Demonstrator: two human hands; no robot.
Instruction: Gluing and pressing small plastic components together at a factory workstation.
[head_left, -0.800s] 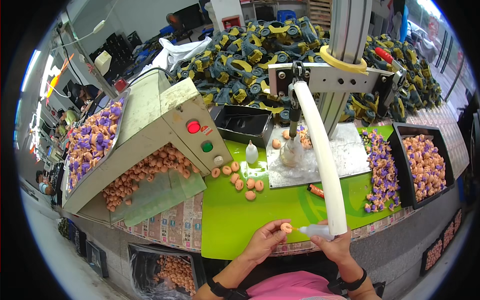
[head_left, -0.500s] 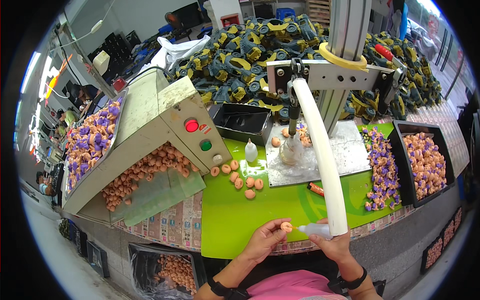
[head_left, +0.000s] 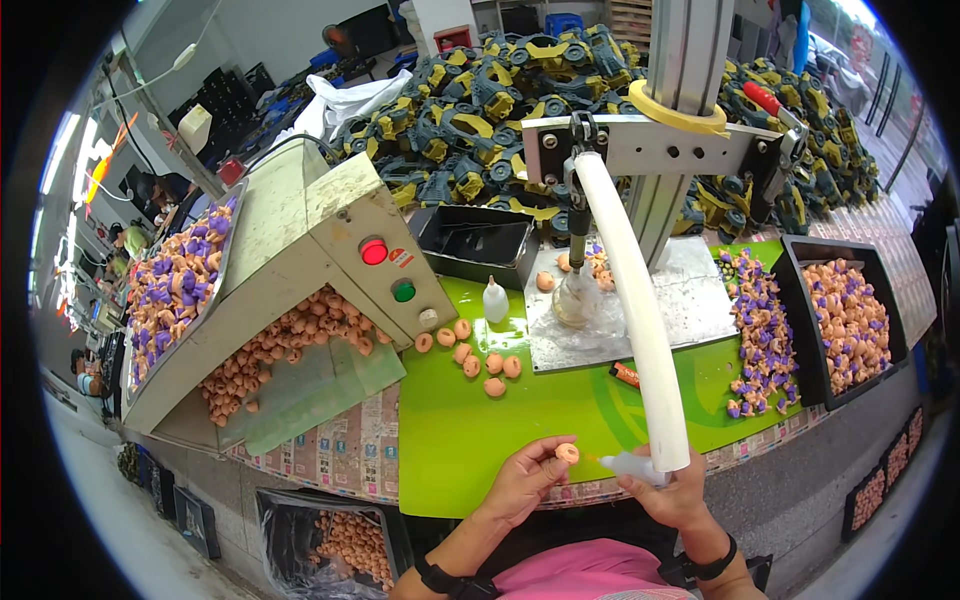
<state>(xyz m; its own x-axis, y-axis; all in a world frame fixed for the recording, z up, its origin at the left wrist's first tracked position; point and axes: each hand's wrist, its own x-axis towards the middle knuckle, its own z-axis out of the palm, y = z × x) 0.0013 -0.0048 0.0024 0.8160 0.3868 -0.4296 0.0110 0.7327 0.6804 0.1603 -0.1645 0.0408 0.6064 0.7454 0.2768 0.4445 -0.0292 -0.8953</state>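
Between the thumb and fingers of my left hand (head_left: 522, 482) is a small peach-coloured toy head (head_left: 567, 453), its hollow opening turned up. My right hand (head_left: 677, 493) is wrapped round a white squeeze bottle (head_left: 634, 465) lying nearly level, its thin yellowish nozzle pointing at the toy head with a small gap between them. A curved white tube (head_left: 640, 330) passes in front of part of the right hand and bottle. Several loose toy heads (head_left: 494, 387) lie on the green mat (head_left: 480, 450) beyond my left hand. A second squeeze bottle (head_left: 495, 301) stands upright behind them.
At left, a beige machine (head_left: 340, 215) has toy heads heaped under it. A press stand (head_left: 668, 215) rises from a metal plate (head_left: 560, 350). Purple-and-peach figures (head_left: 765, 350) lie beside a full black tray (head_left: 800, 330). Toy vehicles (head_left: 470, 130) are piled behind.
The bottle's nozzle has drawn back slightly from the toy head, where it was at the opening. The toy head has tilted a little in my left fingers. The whole view has shifted slightly.
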